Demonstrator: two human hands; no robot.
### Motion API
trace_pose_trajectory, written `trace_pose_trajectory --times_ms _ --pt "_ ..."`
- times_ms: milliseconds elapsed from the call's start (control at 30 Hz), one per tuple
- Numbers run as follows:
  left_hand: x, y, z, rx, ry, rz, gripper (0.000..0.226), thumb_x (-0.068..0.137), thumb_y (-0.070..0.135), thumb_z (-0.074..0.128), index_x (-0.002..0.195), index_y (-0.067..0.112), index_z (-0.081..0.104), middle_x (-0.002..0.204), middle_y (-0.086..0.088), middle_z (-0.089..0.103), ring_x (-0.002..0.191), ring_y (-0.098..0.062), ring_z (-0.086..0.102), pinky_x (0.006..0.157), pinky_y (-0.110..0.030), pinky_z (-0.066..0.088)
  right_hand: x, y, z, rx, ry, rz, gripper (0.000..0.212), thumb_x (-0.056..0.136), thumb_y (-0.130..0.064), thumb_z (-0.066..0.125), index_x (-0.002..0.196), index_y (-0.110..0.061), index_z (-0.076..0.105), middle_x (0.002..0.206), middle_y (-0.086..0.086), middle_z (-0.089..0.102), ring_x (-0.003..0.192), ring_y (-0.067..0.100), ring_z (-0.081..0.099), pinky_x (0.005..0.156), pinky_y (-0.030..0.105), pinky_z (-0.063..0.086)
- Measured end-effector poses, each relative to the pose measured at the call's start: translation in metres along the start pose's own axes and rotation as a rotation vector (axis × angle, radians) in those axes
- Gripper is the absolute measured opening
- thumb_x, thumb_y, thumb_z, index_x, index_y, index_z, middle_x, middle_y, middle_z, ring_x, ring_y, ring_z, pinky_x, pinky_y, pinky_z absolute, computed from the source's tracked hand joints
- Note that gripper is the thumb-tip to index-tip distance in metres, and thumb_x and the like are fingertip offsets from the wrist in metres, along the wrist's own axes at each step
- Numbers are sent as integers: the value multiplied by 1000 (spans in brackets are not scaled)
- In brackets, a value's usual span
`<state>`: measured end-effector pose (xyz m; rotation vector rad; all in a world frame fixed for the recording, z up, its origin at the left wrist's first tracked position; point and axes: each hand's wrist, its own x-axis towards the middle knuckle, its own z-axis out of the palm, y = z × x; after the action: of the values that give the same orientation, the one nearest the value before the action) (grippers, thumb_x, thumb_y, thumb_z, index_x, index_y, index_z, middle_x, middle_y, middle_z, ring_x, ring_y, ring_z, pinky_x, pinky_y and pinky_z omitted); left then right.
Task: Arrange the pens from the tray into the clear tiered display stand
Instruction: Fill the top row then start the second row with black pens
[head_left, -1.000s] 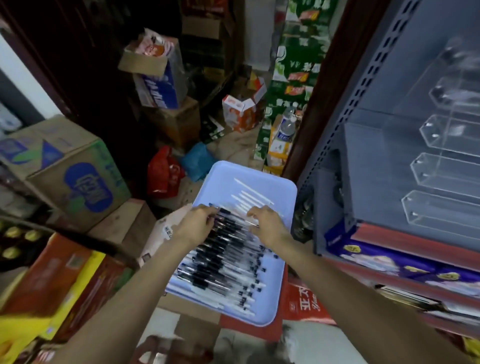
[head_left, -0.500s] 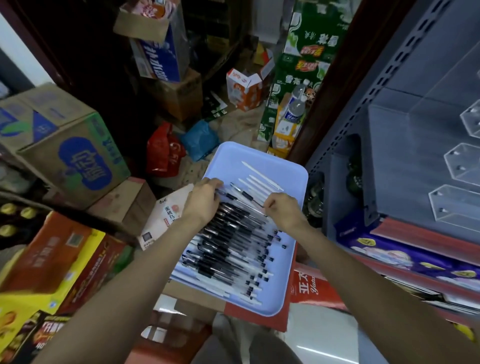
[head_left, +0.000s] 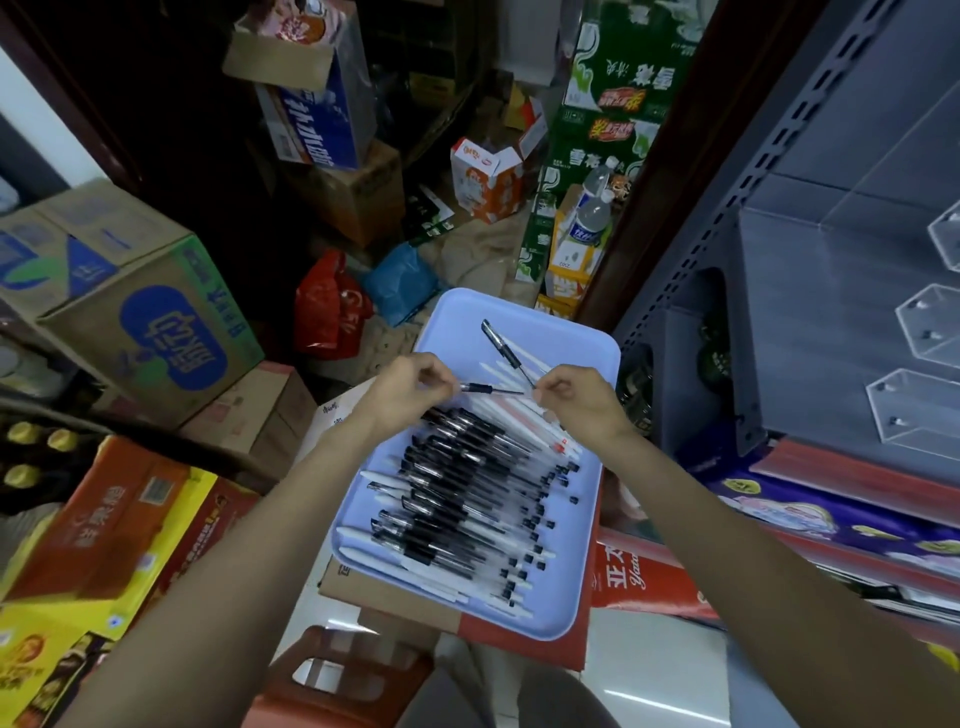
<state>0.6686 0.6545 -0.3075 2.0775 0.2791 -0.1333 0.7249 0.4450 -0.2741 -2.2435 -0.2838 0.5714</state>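
At the centre of the frame the pale blue plastic tray (head_left: 587, 358) sits on a cardboard box, its long side running from the lower centre up toward the middle. A dense row of black-capped clear pens (head_left: 467, 493) fills its nearer half, each lying crosswise, tips toward the left and end plugs toward the right.

Both hands work at the far end of that row. The left hand (head_left: 405, 387) has its fingers curled, pinching one end of a single black-gripped pen (head_left: 488, 388) that lies almost level across the frame, while the right hand (head_left: 576, 402) pinches near its other end. From the right hand's fingertips a second black-capped pen (head_left: 501, 345) slants up and to the left; it appears held there too, though the contact is small.

The clear acrylic tiered display stand (head_left: 930, 332) stands on the grey metal shelf (head_left: 810, 291) at the right edge of the frame, its pockets apparently empty. It lies well to the right of the tray, so the right hand is nearer for carrying across.
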Motion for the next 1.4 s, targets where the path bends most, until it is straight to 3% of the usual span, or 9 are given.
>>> trace_pose_trajectory --times_ms 200,300,467,567,733,900,1000,1233,1400 --pt "-4 51 -11 -415 195 84 8 91 16 59 85 11 59 93 -4 68 89 -8 65 79 -18 49 -11 -28 -22 119 111 -96 15 93 -15 58 102 -6 66 85 -9 56 81 9 52 86 24 41" --pt "-3 91 -10 -547 90 136 13 99 22 44 88 15 44 96 -4 68 96 -16 67 83 -27 54 -19 -44 -41 213 153 -112 13 92 -16 60 100 -8 66 84 -6 57 82 13 54 80 26 42" --pt "1 164 8 -421 60 293 16 101 22 34 87 16 36 68 -2 44 58 -11 49 64 -31 48 -38 -64 -91 494 223 -128 9 92 -10 57 85 -11 63 72 2 58 67 12 56 54 15 51" --pt "9 212 26 -224 66 419 22 97 26 47 79 13 46 63 6 41 54 -2 40 58 -22 35 -53 -64 -132 740 325 -128 12 91 -6 58 80 -11 59 71 4 59 66 13 59 62 22 59" --pt "17 296 69 15 19 575 16 80 27 72 79 14 63 68 11 59 64 -1 53 62 -14 40 -79 -40 -215 864 523 -285 14 88 -1 60 80 -10 53 70 10 65 64 12 67 67 21 56" --pt "21 364 129 143 42 661 8 78 19 74 79 19 66 74 3 66 74 -17 63 69 -28 45 -103 -2 -288 811 580 -344 13 87 -1 61 79 -8 55 68 9 67 61 11 66 66 19 57" --pt "25 396 165 184 94 690 4 81 20 71 79 18 67 67 9 62 66 -12 56 62 -18 38 -115 27 -330 756 623 -313 6 88 -4 61 90 -5 56 75 9 66 69 14 65 64 18 55" --pt "50 448 233 237 211 664 7 87 16 64 87 13 70 65 16 55 64 -3 51 56 -7 36 -124 119 -438 343 938 -178 41 85 -16 68 121 -11 49 104 8 60 89 18 59 85 33 48" --pt "69 479 274 409 270 614 10 90 18 59 89 18 69 80 3 60 82 -21 58 74 -33 48 -125 164 -486 12 963 -95 49 84 -17 69 128 -7 48 127 15 50 113 26 54 100 34 42"
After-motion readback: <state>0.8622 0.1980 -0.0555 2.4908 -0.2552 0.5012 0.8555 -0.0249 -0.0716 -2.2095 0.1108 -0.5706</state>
